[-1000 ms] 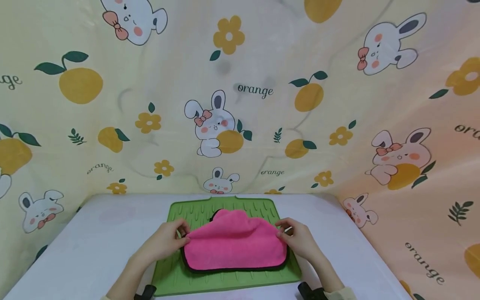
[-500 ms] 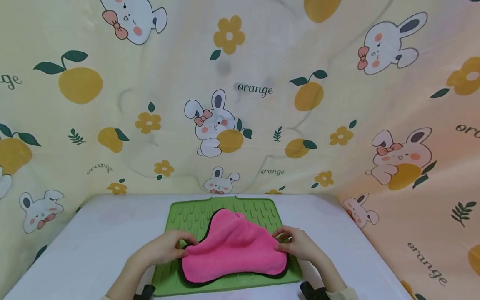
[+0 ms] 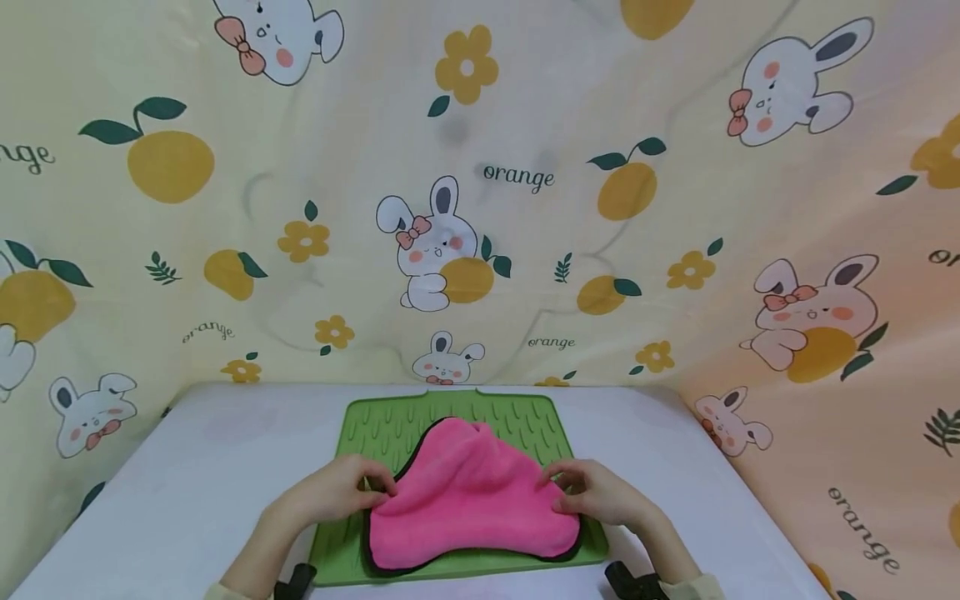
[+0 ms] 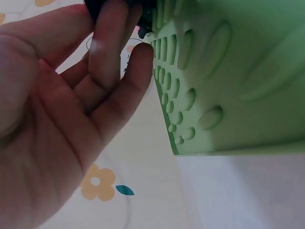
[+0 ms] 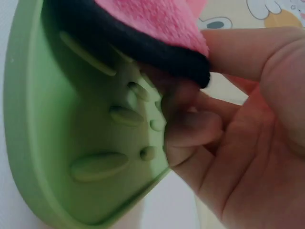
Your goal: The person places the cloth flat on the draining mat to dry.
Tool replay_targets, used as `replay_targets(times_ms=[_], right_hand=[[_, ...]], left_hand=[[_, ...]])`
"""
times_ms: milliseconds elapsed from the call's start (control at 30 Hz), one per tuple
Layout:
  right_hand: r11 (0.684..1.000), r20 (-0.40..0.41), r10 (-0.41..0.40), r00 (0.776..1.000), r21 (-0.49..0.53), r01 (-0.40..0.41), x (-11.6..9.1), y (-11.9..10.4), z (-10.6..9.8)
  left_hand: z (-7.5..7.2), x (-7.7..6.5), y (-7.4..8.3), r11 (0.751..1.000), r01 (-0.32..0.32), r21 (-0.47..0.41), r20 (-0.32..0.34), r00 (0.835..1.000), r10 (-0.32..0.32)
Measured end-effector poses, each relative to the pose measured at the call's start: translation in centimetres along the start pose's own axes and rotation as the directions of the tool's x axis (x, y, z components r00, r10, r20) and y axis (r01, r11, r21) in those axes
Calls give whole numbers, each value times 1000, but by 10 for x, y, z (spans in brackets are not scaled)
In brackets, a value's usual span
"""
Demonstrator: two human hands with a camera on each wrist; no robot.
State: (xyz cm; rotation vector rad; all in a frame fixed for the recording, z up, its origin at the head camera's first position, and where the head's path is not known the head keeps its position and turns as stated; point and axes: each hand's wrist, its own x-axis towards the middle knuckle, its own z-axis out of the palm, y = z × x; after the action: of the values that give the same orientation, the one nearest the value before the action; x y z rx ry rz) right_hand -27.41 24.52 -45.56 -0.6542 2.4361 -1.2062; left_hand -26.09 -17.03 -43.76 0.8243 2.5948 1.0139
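Note:
A pink cloth (image 3: 472, 517) with a black border lies rumpled over a green ridged mat (image 3: 525, 414) in the head view. At its left edge my left hand (image 3: 337, 492) pinches the cloth between thumb and fingers. My right hand (image 3: 603, 493) holds the right edge. The right wrist view has the fluffy pink cloth (image 5: 152, 19) between the thumb above and the curled fingers below, lifted off the mat (image 5: 90, 119). In the left wrist view, the left hand's (image 4: 62, 109) fingertips meet dark material at the top, mostly cut off.
The mat lies on a white table (image 3: 240, 467). Behind and around the table hangs a yellowish curtain (image 3: 360, 125) printed with rabbits, oranges and flowers. Black straps (image 3: 296, 581) sit at both wrists.
The cloth's far part has spread out into a peak, and its front edge has gone from nearly straight to arched. Both hands came slightly nearer the body, and the head view shifted a little.

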Motion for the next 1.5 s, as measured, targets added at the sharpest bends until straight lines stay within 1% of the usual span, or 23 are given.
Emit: replay_targets(times_ms=[133,233,300,367,433,533,600,633,667,700,767,833,900,933,1000,1067,1133,1200,1267,1333,1400,1433,1500], right_hand=[[998,-34,-26,999,-61,24,-1,-1,-1],[995,-56,-11,998,-99,5,-2,-2,-1],[994,-74,-17,997,-111,9,-2,-2,0],[991,-115,-47,992,-131,32,-1,-3,1],[985,-186,-107,977,-155,78,0,-4,3],[974,-314,-192,930,-176,142,4,-7,5],[971,-382,-217,898,-176,160,6,-10,7],[973,-405,-211,890,-174,152,8,-11,8],[975,-418,-196,887,-175,134,9,-11,10],[978,-420,-172,891,-180,105,10,-10,11],[979,-400,-113,909,-201,33,12,-9,15],[976,-359,-48,932,-215,-32,13,-6,17],[972,-320,-7,947,-224,-69,13,-5,17],[972,-312,3,950,-224,-77,13,-4,17],[973,-325,0,946,-219,-75,12,-5,15],[975,-366,-11,931,-211,-71,11,-7,13],[977,-418,-23,908,-202,-69,8,-10,10],[978,-458,-36,888,-198,-63,5,-11,9],[980,-468,-41,883,-193,-57,-1,-11,9],[978,-445,-67,893,-207,-29,-8,-10,11],[973,-391,-113,913,-230,22,-15,-9,14],[969,-359,-142,923,-239,56,-18,-8,16],[953,-298,-210,931,-276,127,-23,-7,18]], left_hand=[[-1,1,0,1000,9,25,-11,1000,-8],[-1,1,-1,998,5,55,-4,1000,-5],[0,1,-1,997,22,71,3,1000,-22],[1,1,-1,995,53,86,-1,999,-53],[2,1,0,991,95,91,-28,995,-93],[3,2,0,983,136,120,-111,986,-123],[2,2,0,979,150,139,-163,978,-127],[2,2,-1,977,150,153,-178,976,-123],[2,3,-2,975,154,163,-185,975,-123],[3,3,-2,974,156,167,-182,975,-126],[3,2,-3,974,160,160,-156,979,-135],[4,1,-3,977,160,143,-127,982,-143],[4,1,-3,980,161,117,-114,982,-148],[4,0,-2,981,161,110,-116,982,-148],[4,0,0,982,158,101,-130,981,-144],[3,0,4,983,149,105,-143,981,-134],[2,0,9,987,122,108,-152,983,-105],[3,-1,14,992,77,104,-141,988,-62],[5,-3,17,993,14,113,-114,993,-1],[8,-6,19,993,-47,111,-73,996,55],[12,-10,19,987,-93,128,-31,995,98],[14,-11,18,983,-116,139,-16,993,119],[18,-15,16,973,-147,179,5,989,149]])
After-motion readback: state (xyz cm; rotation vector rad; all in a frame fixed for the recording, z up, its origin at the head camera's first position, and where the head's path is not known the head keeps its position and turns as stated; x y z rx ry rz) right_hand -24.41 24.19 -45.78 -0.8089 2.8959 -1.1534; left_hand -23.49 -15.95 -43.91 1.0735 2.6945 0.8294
